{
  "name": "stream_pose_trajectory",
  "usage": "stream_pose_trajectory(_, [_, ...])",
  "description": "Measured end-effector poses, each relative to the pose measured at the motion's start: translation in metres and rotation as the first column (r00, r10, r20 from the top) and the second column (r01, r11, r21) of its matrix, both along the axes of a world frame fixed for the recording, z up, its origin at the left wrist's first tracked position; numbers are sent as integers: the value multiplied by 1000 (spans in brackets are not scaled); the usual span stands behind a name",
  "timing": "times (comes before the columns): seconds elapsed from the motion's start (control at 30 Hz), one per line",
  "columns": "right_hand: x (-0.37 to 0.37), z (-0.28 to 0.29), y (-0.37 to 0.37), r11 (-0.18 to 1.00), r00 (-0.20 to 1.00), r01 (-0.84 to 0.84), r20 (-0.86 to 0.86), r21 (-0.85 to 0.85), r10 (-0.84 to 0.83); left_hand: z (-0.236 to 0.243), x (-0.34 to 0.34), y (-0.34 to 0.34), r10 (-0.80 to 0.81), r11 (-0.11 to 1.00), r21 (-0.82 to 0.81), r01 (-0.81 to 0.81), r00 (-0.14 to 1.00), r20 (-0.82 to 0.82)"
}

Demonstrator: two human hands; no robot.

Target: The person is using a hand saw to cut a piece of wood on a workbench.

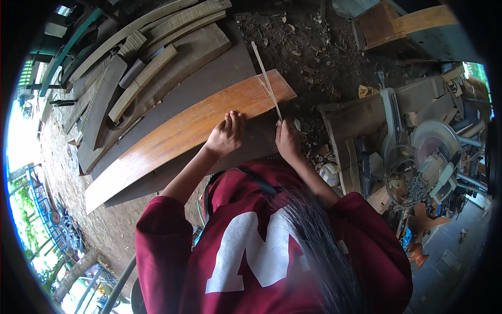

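A long, varnished orange-brown wooden board [193,123] lies slantwise in front of me on a dark, flat surface [225,68]. My left hand [227,133] is closed at the board's near edge, its bent fingers resting on the top face. Across the board's right end runs a thin, pale strip [267,83], seemingly of wood, its far tip reaching past the far edge. The fingers of my right hand [288,140] are wrapped round the strip's near end, just off the board's near edge.
Curved wooden planks [183,49] are stacked at the far left. On the right, a circular saw machine [434,141] stands among scraps and tools, beside a worn wooden panel [340,146]. A wooden box-like piece [374,26] sits far right. Littered dirt ground [293,36] lies beyond the board.
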State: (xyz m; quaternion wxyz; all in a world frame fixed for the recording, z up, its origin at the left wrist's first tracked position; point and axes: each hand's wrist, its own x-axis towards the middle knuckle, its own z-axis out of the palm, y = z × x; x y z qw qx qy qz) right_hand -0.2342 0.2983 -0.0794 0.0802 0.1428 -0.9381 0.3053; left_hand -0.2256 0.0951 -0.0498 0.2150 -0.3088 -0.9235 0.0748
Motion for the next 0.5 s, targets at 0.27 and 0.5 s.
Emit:
stream_pose_trajectory(0.27, [6,-21,11,997,994,-1,106,72,-6,-11,-7,3,-225,956,-184,229,973,44])
stream_pose_trajectory(0.5, [9,-22,10,997,981,2,194,73,-17,-26,-10,4,-293,941,-165,295,955,39])
